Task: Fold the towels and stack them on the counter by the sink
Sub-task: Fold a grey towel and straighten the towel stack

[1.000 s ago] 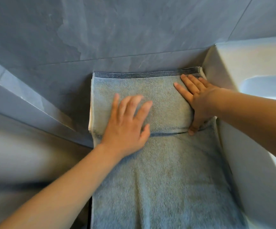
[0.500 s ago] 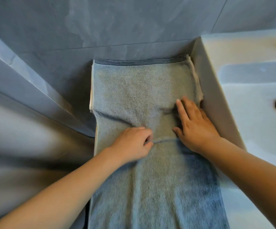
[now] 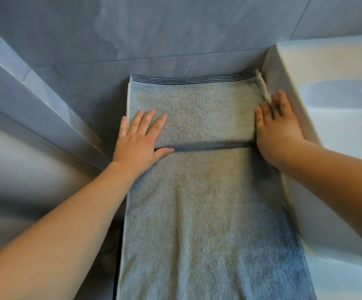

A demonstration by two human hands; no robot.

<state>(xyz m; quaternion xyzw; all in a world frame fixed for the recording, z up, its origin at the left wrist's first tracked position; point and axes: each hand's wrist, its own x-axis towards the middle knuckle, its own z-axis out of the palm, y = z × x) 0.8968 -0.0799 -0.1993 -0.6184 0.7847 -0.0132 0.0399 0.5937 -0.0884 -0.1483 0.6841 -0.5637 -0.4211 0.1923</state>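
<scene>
Grey stone-look tiled wall and grey counter are seen behind and left of the towel; a white ceramic sink basin is set right of the towel, its side wall touching the towel's right edge.

A long blue-grey terry towel with a dark striped hem is laid flat on the counter beside the sink, running from the wall toward the viewer; whether the near end hangs over the counter edge cannot be told. The far end is folded back on itself, so a doubled panel is formed with the striped hem at the wall side and a shadowed fold edge across the towel's middle.

Left hand is pressed flat on the towel's left side, fingers straight and spread, thumb lying along the fold edge, nothing gripped. Right hand is laid flat on the towel's right edge beside the sink wall, fingers straight, nothing gripped.

Change: half a second ago the left fingers were curled at the towel's middle and the right hand was nearer centre; now both are moved out to the edges and flattened. The fold is judged squared and smoothed. The long near section is left to fold; stacking is not yet done.
</scene>
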